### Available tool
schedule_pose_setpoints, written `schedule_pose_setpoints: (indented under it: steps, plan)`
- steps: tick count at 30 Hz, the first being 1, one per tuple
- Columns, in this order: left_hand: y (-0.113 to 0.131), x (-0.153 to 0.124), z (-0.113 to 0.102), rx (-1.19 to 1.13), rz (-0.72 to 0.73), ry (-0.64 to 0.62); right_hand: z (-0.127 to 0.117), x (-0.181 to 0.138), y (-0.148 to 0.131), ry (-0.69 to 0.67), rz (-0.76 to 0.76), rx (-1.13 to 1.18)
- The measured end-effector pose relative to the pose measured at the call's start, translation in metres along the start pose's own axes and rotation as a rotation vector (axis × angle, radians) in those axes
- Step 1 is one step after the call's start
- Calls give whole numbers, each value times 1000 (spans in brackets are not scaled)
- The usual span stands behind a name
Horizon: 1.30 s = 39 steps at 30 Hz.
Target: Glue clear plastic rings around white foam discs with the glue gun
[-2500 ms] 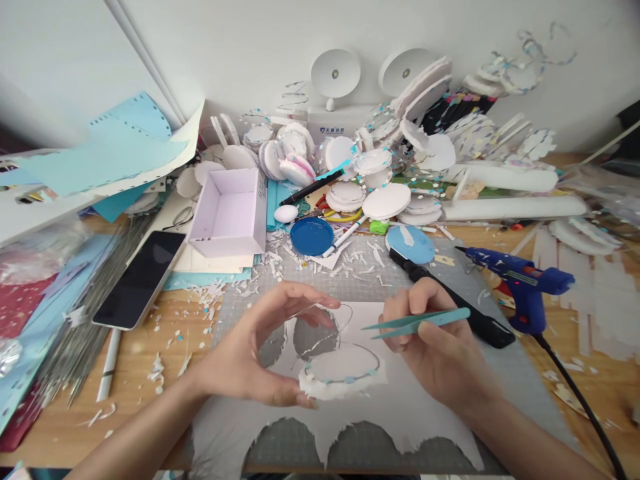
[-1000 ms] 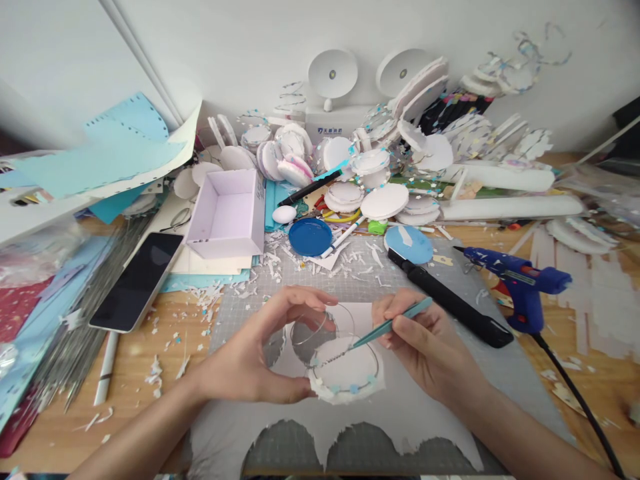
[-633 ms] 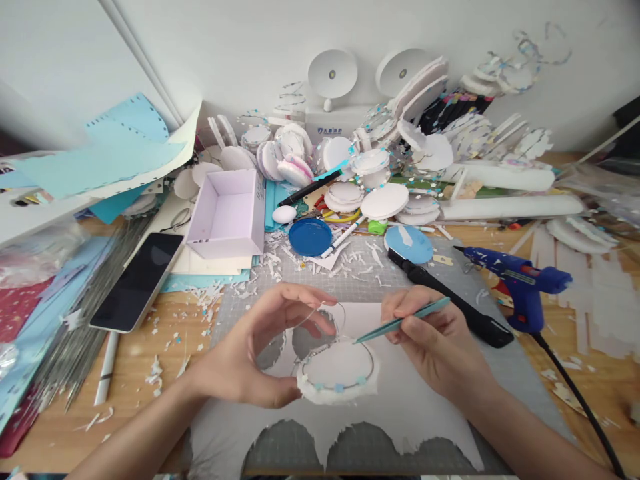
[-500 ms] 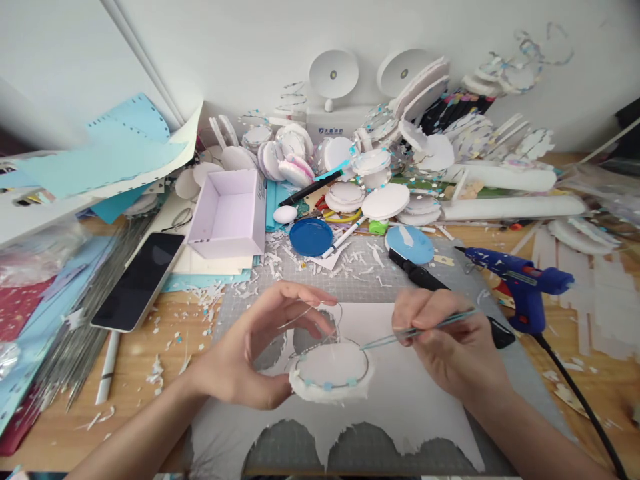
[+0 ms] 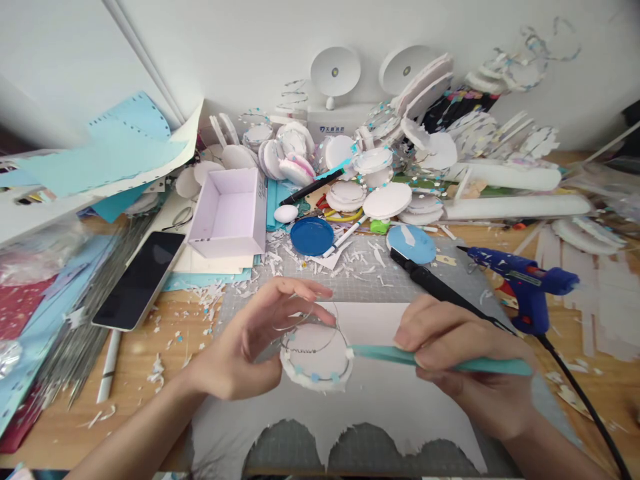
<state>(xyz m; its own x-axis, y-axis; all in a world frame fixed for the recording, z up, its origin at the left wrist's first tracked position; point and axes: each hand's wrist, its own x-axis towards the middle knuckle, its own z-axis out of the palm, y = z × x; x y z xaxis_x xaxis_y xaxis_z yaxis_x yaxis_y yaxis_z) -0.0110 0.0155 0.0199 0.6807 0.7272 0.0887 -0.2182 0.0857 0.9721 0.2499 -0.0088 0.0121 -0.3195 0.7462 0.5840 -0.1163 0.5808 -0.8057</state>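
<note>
In the middle of the view, my left hand [image 5: 240, 347] curls around the left side of a white foam disc [image 5: 316, 365], thumb low and fingers arched above it. A thin wire ring with small light-blue pieces lies around the disc's face, and a loose loop of wire rises from it towards my fingertips. My right hand [image 5: 450, 347] is closed on teal tweezers [image 5: 490, 365]. Their tips meet the disc's right rim, at a small white piece on the wire. Under both hands lies a white sheet [image 5: 380, 413] with round cut-outs.
A grey cutting mat [image 5: 350, 283] bears white scraps. To the right are a blue glue gun [image 5: 525, 273] and a black-handled tool [image 5: 425, 277]. Leftward lie a phone [image 5: 140, 280], a lilac box [image 5: 227, 213] and wires [image 5: 85, 320]. Several white discs [image 5: 387, 200] crowd the back.
The disc has shifted slightly left and tilted to show more of its face. My right hand has rotated, so the tweezers lie flatter with their broad side showing, tips now at the rim.
</note>
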Motion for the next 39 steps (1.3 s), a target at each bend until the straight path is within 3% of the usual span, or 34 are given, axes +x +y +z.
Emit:
schedule_pose_setpoints:
  steps: [21,29,39]
  plan:
    - [0,0,0,62,70,44,6,-1,-5,-1,145,7]
    - [1,2,0,52,105,61,6,-1,-5,-44,155,64]
    - [-2,6,-1,-92,53,75,7,-2,-3,15,91,2]
